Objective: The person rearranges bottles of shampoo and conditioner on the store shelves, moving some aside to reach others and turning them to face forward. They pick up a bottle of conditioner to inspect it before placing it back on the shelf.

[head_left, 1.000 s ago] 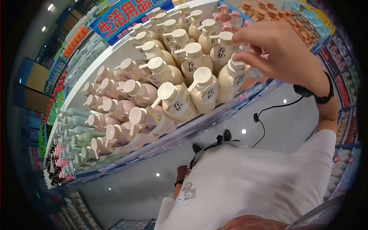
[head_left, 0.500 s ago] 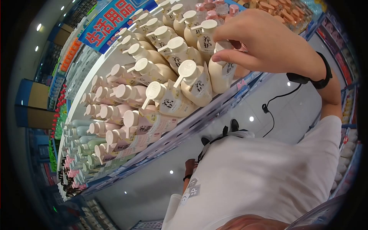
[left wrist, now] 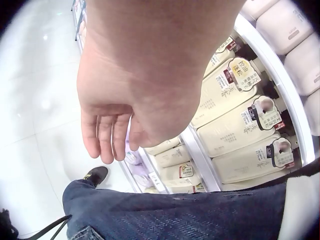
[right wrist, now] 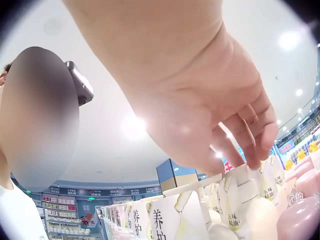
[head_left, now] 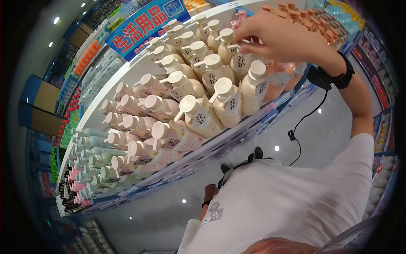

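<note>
Right hand has shifted back to a rear cream bottle, fingers narrow over its top, grip unclear; I'd guess heavy, slick: grab the neck.

Cream bottles, black-lettered labels

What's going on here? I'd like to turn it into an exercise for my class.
A person in a white T-shirt is at a shop display shelf packed with pump bottles. Their right hand is curled at the top of a cream bottle; whether it grips is unclear. That bottle stands among other cream ones, with pink bottles alongside. The left hand hangs relaxed, holding nothing, near shelved bottles.
</note>
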`<state>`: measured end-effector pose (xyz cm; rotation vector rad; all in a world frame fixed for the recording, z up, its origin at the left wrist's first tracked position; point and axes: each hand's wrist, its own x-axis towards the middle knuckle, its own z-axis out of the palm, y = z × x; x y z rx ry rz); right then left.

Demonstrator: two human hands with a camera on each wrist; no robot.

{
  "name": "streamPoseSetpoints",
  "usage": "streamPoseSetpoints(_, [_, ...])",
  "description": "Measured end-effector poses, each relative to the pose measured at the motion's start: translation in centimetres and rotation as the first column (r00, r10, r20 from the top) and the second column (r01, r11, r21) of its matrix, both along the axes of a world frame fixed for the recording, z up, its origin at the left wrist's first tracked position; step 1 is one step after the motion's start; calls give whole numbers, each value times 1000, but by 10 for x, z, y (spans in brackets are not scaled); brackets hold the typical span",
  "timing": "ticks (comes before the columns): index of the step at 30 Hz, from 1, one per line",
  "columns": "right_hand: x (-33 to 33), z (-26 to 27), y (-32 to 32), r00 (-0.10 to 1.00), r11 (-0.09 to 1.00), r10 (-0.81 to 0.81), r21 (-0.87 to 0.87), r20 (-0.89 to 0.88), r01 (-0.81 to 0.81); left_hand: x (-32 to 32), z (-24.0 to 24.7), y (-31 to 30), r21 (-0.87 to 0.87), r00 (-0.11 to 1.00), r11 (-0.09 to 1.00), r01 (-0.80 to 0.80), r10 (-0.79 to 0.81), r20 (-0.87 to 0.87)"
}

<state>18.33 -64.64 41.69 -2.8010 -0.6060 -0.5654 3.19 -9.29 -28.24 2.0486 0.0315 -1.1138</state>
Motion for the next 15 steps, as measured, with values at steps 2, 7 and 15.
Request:
streamPoseSetpoints(2, [1, 5, -2, 1000, 998, 26, -61, -6, -26, -1, 3, -2, -32, 1000, 999, -21, 21, 4])
streamPoseSetpoints(7, [-4, 17, 2, 997, 1000, 29, -4, -65, -30, -3, -2, -3, 4, 987, 993, 117, -116, 114])
streamPoseSetpoints(15, [43, 18, -12, 1000, 1000, 25, 0, -6, -25, 1, 20, -3, -65, 996, 998, 5, 1, 93])
